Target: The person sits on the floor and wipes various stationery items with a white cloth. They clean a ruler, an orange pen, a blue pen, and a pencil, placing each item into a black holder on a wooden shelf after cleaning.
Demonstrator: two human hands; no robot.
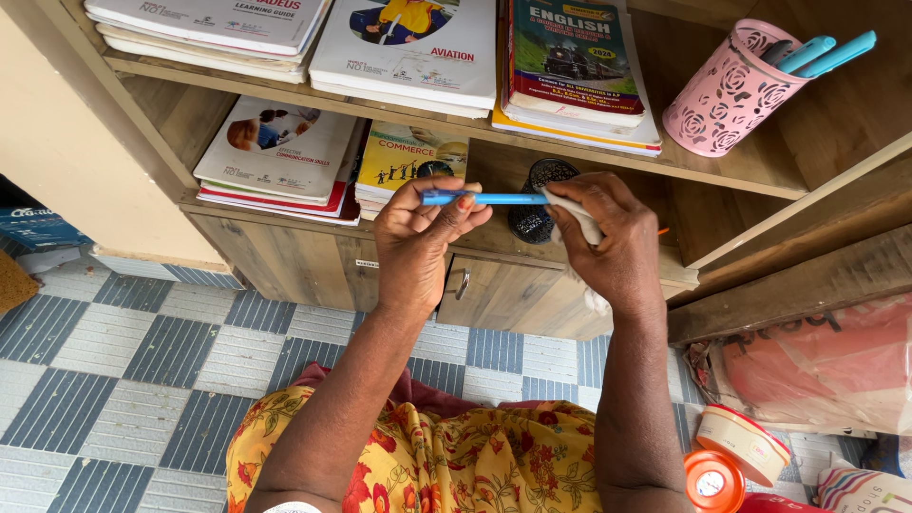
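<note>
1. your left hand (413,242) is pinching one end of the blue pen (484,199).
2. your right hand (617,242) is closing a white cloth (573,214) around its other end.
3. it's looking light, stiff and slick; you're gripping its ends, level before the wooden shelf (750,166).

Single view, taken from a head-worn camera and directed steeply downward and forward. Wooden shelves (760,166) are seen close at 12 o'clock, tiled floor (114,351) at 8 o'clock, the wearer's patterned garment (456,456) at 6 o'clock. Both hands are framed centrally at near range. No second view is supplied.
</note>
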